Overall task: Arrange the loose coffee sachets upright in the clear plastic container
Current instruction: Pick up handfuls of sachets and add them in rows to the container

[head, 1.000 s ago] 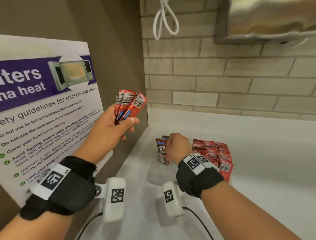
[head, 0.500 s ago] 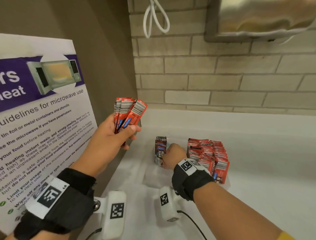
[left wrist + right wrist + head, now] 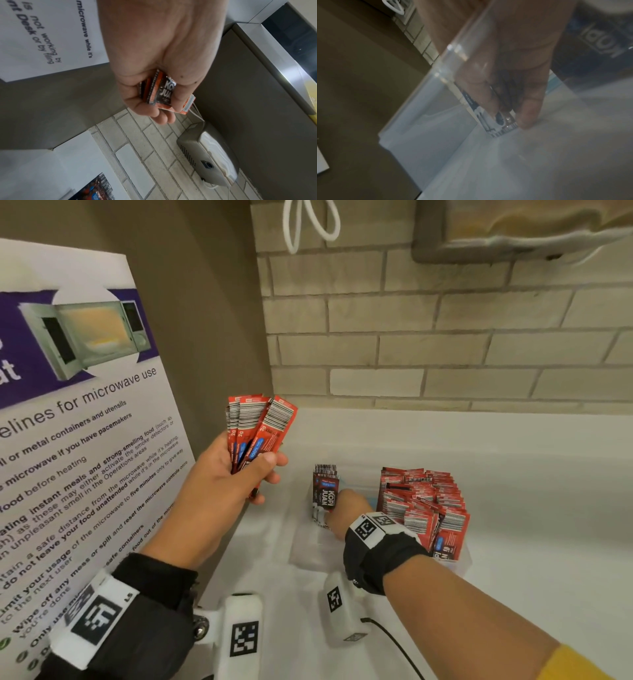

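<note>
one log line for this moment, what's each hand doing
left hand: grips fanned sachets, raised | right hand: holds small stack upright in container | row: standing at right side

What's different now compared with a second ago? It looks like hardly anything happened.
Little changed. The right hand, gripping a small stack of sachets, has lowered them deeper into the clear plastic container, their lower ends about at its floor. The left hand stays raised, holding its fan of sachets. The packed sachets on the container's right side look unmoved.
</note>
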